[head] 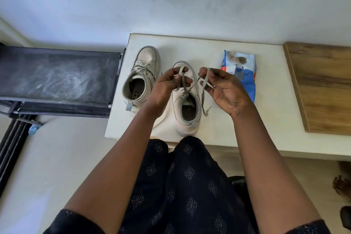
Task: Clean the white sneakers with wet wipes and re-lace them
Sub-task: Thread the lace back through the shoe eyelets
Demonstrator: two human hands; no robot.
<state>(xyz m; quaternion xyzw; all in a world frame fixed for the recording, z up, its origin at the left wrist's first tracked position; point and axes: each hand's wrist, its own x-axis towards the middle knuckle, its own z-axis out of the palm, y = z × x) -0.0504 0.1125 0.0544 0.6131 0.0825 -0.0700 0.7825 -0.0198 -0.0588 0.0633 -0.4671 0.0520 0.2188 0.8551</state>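
Note:
Two white high-top sneakers stand on a white table [266, 119], toes pointing away from me. The left sneaker [140, 76] has its grey lace tied. The right sneaker [187, 108] sits under my hands, and its grey lace [204, 99] runs up from the eyelets. My left hand [167, 85] pinches a loop of that lace above the shoe. My right hand [224, 87] pinches a second loop, with the free end dangling beside the shoe. A blue pack of wet wipes [244, 74] lies to the right of the shoes.
A dark fabric-topped rack [57, 78] stands left of the table. A wooden board [322, 87] lies on the table's right end. A pale wall rises behind. My dark patterned clothing [186, 186] fills the foreground below the table edge.

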